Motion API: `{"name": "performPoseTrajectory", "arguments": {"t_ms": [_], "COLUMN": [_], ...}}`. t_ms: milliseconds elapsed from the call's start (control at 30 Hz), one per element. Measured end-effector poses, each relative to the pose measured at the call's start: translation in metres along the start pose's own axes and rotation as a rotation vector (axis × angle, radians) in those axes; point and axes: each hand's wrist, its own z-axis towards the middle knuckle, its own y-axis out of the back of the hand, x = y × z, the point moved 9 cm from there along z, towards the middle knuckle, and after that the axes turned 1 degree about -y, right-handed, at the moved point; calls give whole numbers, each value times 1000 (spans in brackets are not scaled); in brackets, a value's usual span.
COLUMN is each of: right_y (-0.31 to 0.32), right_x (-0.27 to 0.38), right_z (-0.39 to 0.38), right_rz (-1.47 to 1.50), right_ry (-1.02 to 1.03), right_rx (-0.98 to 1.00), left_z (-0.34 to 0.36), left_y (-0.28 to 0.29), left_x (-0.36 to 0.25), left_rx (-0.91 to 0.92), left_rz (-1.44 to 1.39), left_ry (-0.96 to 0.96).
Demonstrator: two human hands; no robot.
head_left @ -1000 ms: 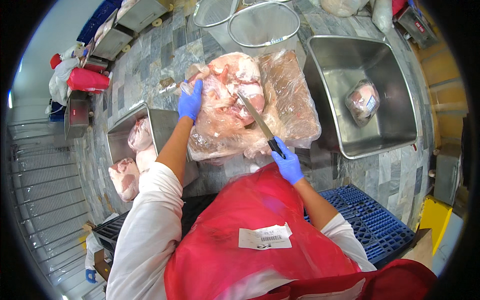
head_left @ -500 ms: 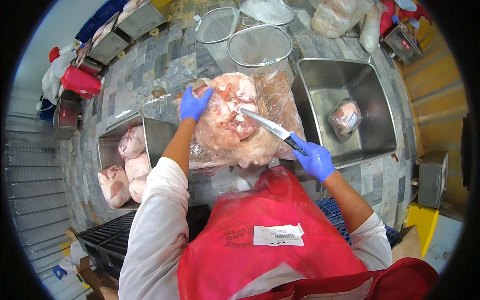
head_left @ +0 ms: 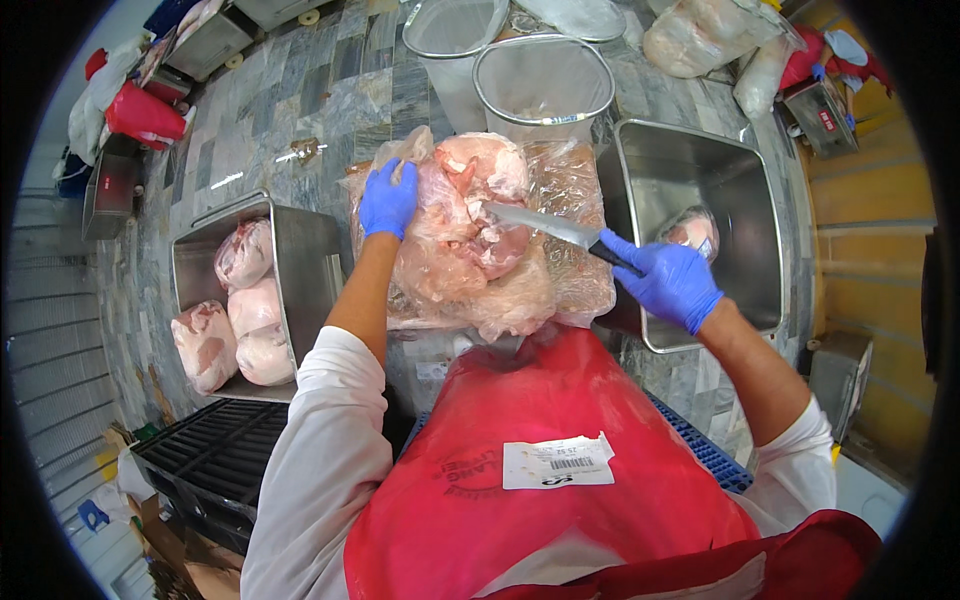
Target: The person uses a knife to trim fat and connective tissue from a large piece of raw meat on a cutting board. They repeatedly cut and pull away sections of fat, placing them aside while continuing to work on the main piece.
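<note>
Pink meat (head_left: 470, 196), crinkled plastic (head_left: 572, 188), long steel knife (head_left: 556, 228), blue-gloved hands (head_left: 668, 284)

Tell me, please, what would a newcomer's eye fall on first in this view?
The bright red apron fills the lower middle. Above it, the blue-gloved right hand holds a knife, tip at the raw meat, and the left hand lies at the meat's left edge. One metal tub stands on the left, a second tub on the right.

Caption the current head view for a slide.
Left hand at the edge of raw meat, right hand holding a knife over it.
</note>
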Motion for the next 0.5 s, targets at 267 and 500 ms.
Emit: {"name": "performPoseTrajectory", "arguments": {"t_ms": [267, 500], "right_y": [90, 85], "right_x": [65, 69], "right_z": [87, 93], "right_rz": [-371, -311], "right_ry": [174, 158], "right_rx": [320, 362], "left_z": [4, -2], "left_y": [-2, -7], "left_x": [21, -1], "left_rx": [-27, 0], "left_rz": [10, 1], "left_ry": [21, -24]}}
